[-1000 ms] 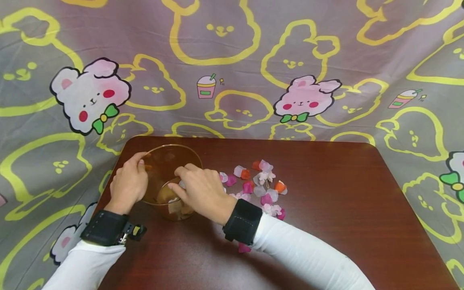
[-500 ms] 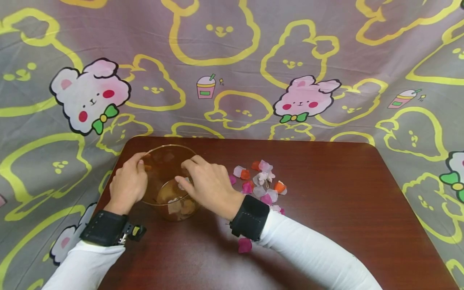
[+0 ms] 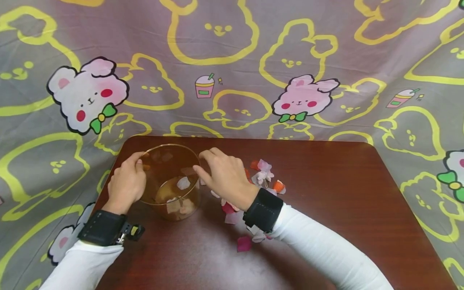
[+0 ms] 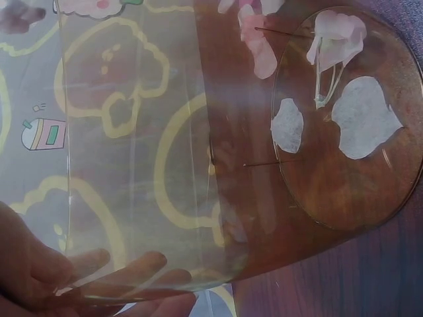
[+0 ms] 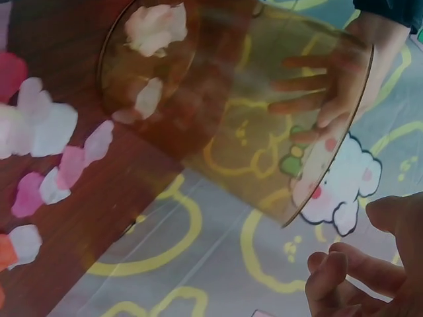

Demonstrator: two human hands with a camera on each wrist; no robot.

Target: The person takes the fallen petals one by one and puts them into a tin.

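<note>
A see-through amber bin (image 3: 154, 179) stands on the left of the table. My left hand (image 3: 127, 183) holds its left rim, and in the right wrist view the fingers spread along the outside of the wall. Pale petals (image 4: 363, 119) and a white flower with thin stems (image 4: 338, 39) lie at the bottom of the bin. My right hand (image 3: 228, 177) hovers at the bin's right rim. Its fingers (image 5: 327, 267) are loosely bent with nothing between them. Beneath that forearm, pink, white and orange petals (image 3: 262, 173) lie scattered, some hidden by it.
One magenta petal (image 3: 244, 244) lies apart, nearer the front. The brown wooden table (image 3: 344, 193) ends at the back and sides against a grey cartoon-print cloth (image 3: 239, 60). Black straps with cameras circle both wrists, such as the left strap (image 3: 101, 227).
My right hand has moved right, from over the bin's opening to beside its rim. A white petal that was by its fingertips now lies in the bin. My left hand has stayed put.
</note>
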